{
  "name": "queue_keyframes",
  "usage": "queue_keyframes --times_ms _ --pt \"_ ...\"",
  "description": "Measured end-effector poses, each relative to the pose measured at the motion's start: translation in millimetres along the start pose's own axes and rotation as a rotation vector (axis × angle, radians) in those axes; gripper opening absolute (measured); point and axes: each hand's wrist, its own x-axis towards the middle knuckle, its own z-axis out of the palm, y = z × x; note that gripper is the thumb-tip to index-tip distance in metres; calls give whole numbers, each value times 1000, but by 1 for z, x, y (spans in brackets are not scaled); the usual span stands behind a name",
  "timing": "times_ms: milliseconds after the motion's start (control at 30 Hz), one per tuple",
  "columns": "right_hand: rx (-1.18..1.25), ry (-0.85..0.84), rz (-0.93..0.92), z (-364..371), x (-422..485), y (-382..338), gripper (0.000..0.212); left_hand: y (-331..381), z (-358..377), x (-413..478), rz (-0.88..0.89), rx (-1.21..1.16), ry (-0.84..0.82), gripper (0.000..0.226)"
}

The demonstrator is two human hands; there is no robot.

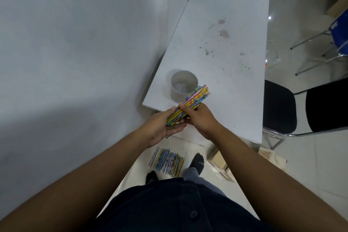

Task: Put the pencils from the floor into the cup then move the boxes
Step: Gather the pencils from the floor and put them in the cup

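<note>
Colourful pencils [190,103] clasped in both hands' grip

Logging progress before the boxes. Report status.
Left hand and right hand both shut on pencil bundle, beside cup. Cup empty. More pencils on floor. Nothing blocking cup.

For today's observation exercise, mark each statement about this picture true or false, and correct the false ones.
1. Both hands hold one bundle of pencils. True: left hand, right hand.
2. The cup already holds pencils. False: it looks empty.
3. More pencils on the floor lie near the feet. True.
4. The cup stands on the floor. False: it stands on the white table.
5. The black chair is on the table's left. False: it is on the right.
</note>
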Motion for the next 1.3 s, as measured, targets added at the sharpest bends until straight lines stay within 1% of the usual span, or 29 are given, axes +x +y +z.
queue_keyframes --times_ms 67,133,200,233,267,333,433,533,600,667,733,800,867,967,1033,1133,1233,1300 --pt "3 7 -8 -7 19 -10 35 9 -1 11 62 105 56 43" --pt "-8 47 -17 -13 39 -20 33 22 -2 22 136 204 147 41" --pt "-11 97 -24 -18 61 -30 29 34 -8 37 245 393 259 38" --pt "-15 121 -28 -21 72 -33 26 39 -12 45 299 518 308 40" --pt "-26 146 -32 -23 82 -36 24 43 -16 53 348 641 341 47" --pt "-60 195 -33 -26 102 -40 30 48 -25 69 409 830 360 65" --pt "-120 251 -36 -31 131 -42 34 53 -32 92 432 1013 350 91" --pt "-260 288 -46 -34 154 -39 38 60 -32 110 450 1148 309 101" --pt "-337 291 -56 -36 168 -38 39 63 -28 120 472 1163 273 100" --pt "-444 264 -56 -37 177 -35 41 63 -22 127 512 1140 261 91" --pt "-548 191 -43 -39 183 -31 39 61 -18 135 500 1148 277 88" --pt "-633 109 -48 -40 186 -29 32 60 -16 140 465 1161 287 86" --pt "-686 60 -71 -40 186 -31 27 60 -15 142 465 1135 293 81" --pt "-717 27 -100 -42 181 -37 33 58 -12 142 466 1113 298 78" --pt "-740 30 -100 -41 179 -41 38 58 -12 143 450 1109 309 78" --pt "-761 54 -104 -43 172 -44 37 56 -13 139 455 1127 317 75" --pt "-764 70 -129 -46 163 -48 50 56 -15 132 479 1163 325 73" --pt "-761 99 -145 -46 155 -49 55 54 -16 124 505 1192 330 73"
